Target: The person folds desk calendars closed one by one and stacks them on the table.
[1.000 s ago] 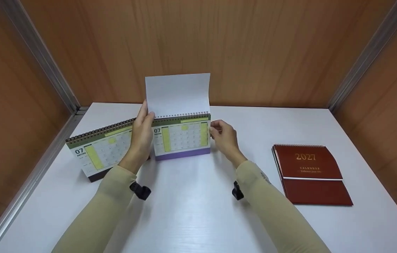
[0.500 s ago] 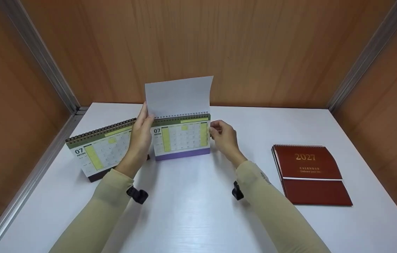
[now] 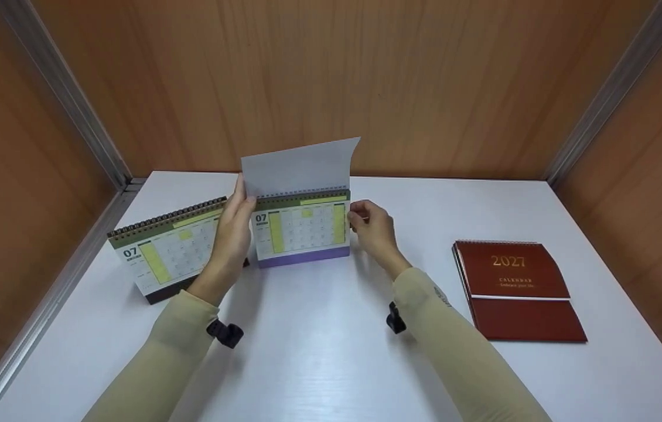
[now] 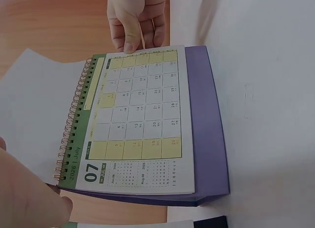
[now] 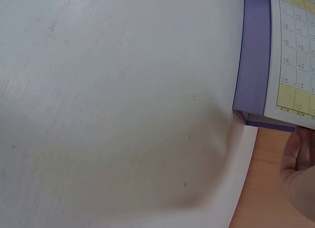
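A purple-based desk calendar [image 3: 302, 228] stands tilted on the table, its July page facing me. A white page [image 3: 302, 167] rises above its spiral, leaning back. My left hand [image 3: 230, 231] holds the calendar's upper left corner, thumb by the spiral end, fingers reaching up behind the white page. My right hand [image 3: 375, 228] pinches the right edge, thumb in front with the other fingers curled; the left wrist view shows its thumb at the July page's side. Behind my left wrist, a second, dark-based calendar [image 3: 161, 252] also shows July.
A closed red 2027 calendar [image 3: 518, 293] lies to the right on the white table [image 3: 319, 351]. A wooden panel [image 3: 378, 82] rises behind the table, with wooden side walls and metal corner rails left and right.
The white page above the spiral has tipped farther back, its top edge lower and more slanted. My left hand has shifted slightly down and left; my right hand has stayed put.
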Demonstrator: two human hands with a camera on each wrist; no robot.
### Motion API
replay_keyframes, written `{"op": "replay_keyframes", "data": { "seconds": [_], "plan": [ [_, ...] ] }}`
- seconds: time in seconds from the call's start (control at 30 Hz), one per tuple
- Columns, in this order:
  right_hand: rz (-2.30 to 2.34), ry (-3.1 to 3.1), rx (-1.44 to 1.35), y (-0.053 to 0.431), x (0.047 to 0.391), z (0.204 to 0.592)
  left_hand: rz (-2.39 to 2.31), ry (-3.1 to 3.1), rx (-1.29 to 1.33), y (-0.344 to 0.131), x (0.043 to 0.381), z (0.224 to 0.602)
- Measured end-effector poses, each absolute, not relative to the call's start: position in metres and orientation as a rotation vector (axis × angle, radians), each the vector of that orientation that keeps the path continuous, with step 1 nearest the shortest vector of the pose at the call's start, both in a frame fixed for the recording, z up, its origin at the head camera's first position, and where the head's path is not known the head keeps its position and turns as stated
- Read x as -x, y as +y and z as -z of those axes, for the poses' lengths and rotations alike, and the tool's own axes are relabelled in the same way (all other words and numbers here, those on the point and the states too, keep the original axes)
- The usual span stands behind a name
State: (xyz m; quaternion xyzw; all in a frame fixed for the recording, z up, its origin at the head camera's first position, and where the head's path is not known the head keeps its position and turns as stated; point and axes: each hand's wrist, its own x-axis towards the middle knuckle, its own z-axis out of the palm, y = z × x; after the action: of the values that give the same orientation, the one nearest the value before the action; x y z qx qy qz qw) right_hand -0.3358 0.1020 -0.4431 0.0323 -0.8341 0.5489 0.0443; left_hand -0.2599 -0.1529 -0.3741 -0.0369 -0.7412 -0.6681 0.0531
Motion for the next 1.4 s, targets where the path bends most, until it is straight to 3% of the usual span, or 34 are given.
{"op": "replay_keyframes", "data": {
  "seconds": [0.27,0.73,1.4],
  "plan": [
    [-1.649,-2.547,-0.129,0.105,0.335,0.443,1.983,-2.246,0.155,-0.15,0.258,0.382],
    [-1.63,-2.575,-0.129,0.109,0.335,0.443,1.96,-2.329,0.011,-0.144,0.248,0.385],
    [-1.588,-2.548,-0.159,0.11,0.335,0.443,2.11,-2.235,0.147,-0.14,0.23,0.39]
  ]
}}
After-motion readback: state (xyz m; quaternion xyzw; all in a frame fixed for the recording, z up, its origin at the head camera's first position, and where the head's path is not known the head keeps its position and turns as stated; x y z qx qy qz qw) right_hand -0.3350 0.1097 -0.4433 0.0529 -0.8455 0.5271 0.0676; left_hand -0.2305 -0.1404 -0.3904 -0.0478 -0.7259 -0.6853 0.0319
